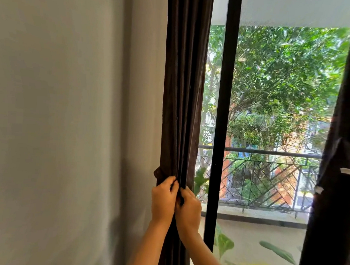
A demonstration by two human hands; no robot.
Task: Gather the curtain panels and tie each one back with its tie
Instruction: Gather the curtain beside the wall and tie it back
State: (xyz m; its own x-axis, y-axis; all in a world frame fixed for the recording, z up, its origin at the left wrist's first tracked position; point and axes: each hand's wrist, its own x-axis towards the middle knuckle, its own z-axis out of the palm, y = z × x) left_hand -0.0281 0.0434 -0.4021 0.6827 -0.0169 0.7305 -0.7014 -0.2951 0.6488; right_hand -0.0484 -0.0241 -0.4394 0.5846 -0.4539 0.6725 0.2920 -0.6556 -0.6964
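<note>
Dark brown cloth: the left curtain panel (183, 91) hangs drawn into narrow upright folds, just right of the grey wall (68, 104) and left of the black window upright (223, 115).

Left hand (163, 199) and right hand (189, 211) are side by side and touching, low on this panel. The fingers of both are curled into the folds and grip the bunched cloth between them.

A small brown piece (158, 172) juts from the panel's left edge, just above the left hand. Cannot tell whether it is a tie or a hook.

The right curtain panel (346, 92) is at the right edge of view, well apart from both hands. A dark band (343, 158) lies across it, with two white tabs.

Far, through the glass, are a balcony railing (270, 176) and trees (277, 77).
</note>
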